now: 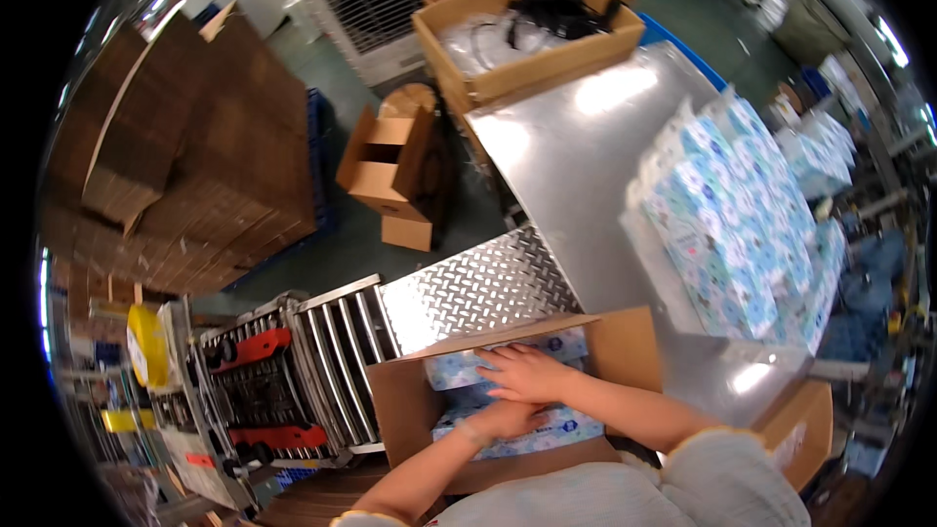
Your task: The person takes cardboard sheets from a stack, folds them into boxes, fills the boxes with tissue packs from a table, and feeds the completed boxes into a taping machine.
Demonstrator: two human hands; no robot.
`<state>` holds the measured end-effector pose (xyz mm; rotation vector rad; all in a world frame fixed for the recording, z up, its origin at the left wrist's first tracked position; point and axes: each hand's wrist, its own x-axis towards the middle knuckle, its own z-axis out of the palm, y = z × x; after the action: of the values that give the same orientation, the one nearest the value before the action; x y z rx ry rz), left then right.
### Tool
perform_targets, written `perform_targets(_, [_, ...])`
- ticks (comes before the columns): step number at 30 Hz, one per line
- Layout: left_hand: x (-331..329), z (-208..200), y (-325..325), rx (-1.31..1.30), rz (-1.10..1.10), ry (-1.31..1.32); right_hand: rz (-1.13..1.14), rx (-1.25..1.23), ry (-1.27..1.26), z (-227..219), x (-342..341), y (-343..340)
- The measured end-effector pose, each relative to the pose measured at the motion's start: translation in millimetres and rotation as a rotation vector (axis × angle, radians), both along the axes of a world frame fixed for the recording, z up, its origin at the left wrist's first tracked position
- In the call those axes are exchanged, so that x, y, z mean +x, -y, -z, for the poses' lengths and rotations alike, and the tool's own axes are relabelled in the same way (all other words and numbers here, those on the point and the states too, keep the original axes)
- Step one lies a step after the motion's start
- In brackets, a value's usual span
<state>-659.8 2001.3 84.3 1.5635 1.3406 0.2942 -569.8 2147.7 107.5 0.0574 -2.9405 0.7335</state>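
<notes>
Both my hands are inside an open cardboard box (402, 410) right in front of me. Packs with a blue and white print lie in the box. My right hand (525, 374) rests on the far pack (566, 344), its fingers spread and pointing left. Nearer to me, my left hand (508, 420) lies on the near pack (561, 426), palm down, with its fingers stretched to the right. Neither hand is closed round anything. My hands and forearms cover part of the packs between them.
A metal table (576, 176) carries a large pile of blue printed packs (727, 220) and a cardboard box (488, 83) with a black item. Left of me are a roller conveyor (337, 371) with red parts and stacked brown cartons (215, 146). Another open carton (390, 171) stands beyond a treadplate (478, 288).
</notes>
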Motion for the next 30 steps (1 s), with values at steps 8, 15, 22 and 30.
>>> perform_targets(8, [-54.0, 87.2, -4.5, 0.248, 0.142, -0.605, 1.478, 0.585, -0.061, -86.6, 366.7, -30.8])
perform_targets(15, [-23.0, 113.9, -27.7, 0.006, 0.096, -0.612, 2.815, -0.211, 0.736, 18.7, 654.9, 174.7])
perform_targets(22, [-82.9, 140.9, 48.9, -0.347, -0.217, -0.462, 2.595, 0.090, 0.442, 42.3, 641.0, 221.7])
perform_targets(30, [-71.1, 121.2, 16.7, -0.022, -0.323, -0.285, 2.709, -0.331, -0.748, 14.9, 669.1, 234.3])
